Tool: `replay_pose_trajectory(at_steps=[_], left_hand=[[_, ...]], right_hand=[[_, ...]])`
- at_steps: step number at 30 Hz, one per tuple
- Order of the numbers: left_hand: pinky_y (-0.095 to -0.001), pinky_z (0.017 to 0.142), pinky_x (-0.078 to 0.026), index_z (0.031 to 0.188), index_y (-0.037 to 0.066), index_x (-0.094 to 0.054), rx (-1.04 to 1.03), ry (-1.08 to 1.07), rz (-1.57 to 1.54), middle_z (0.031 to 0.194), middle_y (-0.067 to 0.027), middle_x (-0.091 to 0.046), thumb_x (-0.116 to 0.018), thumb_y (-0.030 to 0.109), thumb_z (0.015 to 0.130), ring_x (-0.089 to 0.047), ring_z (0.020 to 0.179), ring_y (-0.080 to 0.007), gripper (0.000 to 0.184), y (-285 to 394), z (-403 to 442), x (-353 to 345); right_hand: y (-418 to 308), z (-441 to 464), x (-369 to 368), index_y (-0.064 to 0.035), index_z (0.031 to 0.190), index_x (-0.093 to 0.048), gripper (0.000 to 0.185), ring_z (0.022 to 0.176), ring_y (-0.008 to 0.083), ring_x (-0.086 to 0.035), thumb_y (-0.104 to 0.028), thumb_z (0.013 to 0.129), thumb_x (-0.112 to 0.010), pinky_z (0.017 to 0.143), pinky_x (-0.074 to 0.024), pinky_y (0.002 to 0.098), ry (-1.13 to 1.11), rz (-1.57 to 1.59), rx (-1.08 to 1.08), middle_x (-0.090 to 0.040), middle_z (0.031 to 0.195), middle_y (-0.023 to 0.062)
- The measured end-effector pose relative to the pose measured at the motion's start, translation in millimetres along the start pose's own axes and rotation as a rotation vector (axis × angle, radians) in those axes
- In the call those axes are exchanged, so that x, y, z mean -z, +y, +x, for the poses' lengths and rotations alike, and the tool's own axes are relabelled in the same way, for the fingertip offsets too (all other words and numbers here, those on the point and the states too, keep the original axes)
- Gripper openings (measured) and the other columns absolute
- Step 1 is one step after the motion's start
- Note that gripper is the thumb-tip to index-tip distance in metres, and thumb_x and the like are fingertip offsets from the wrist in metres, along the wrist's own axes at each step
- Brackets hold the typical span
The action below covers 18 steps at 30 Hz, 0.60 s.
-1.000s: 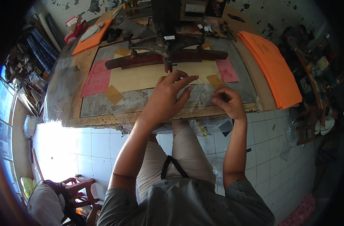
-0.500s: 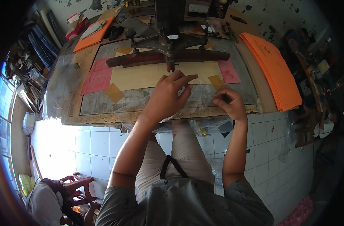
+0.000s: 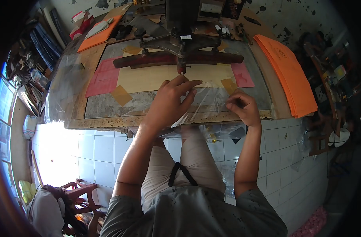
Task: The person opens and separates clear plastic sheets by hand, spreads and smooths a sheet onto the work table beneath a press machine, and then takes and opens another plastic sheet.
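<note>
A crumpled clear plastic sheet (image 3: 204, 100) stretches between my hands at the table's front edge. My right hand (image 3: 245, 106) pinches its right side between thumb and fingers. Above its left part, my left hand (image 3: 172, 98) has its thumb and forefinger apart; whether it touches the film I cannot tell. Just beyond lies a pale yellow sheet (image 3: 148, 80), flanked by a pink sheet (image 3: 103, 79) and a smaller pink piece (image 3: 243, 75). Brown tape pieces (image 3: 121, 95) mark its corners. Over the yellow sheet stands a dark metal press bar (image 3: 156, 60) on a bracket.
A stack of orange sheets (image 3: 285, 75) lies on the table's right side. More orange sheets (image 3: 99, 35) with a cloth on top are at the back left. A person (image 3: 48, 209) is at the lower left beside a red stool (image 3: 79, 193).
My left hand has shifted slightly left and toward me. The clear plastic between the hands has changed its folds. My right hand keeps its pinch nearly in place.
</note>
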State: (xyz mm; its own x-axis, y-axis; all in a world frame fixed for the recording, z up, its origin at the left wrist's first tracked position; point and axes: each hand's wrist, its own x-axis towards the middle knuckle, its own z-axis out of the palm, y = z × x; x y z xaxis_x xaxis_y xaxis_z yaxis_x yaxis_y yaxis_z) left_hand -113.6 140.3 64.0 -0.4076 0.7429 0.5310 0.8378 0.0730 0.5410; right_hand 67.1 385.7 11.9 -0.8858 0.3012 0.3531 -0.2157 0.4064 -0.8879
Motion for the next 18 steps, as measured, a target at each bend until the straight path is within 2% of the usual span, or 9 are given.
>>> replay_pose_trajectory(at_steps=[18], left_hand=[[-0.0398,0.087,-0.05,0.123,0.011,-0.077,0.093,-0.002,0.035,0.096,-0.0095,-0.067,-0.066,0.013,0.098,-0.065,0.084,-0.0268,0.027,-17.8,-31.2,30.8]], right_hand=[[2.9,-0.1,0.7,-0.0002,0.098,-0.071,0.014,0.088,0.0104,-0.059,-0.002,0.087,-0.079,0.08,-0.0443,0.0258,0.005,-0.008,0.002,-0.065,0.094,0.0019]])
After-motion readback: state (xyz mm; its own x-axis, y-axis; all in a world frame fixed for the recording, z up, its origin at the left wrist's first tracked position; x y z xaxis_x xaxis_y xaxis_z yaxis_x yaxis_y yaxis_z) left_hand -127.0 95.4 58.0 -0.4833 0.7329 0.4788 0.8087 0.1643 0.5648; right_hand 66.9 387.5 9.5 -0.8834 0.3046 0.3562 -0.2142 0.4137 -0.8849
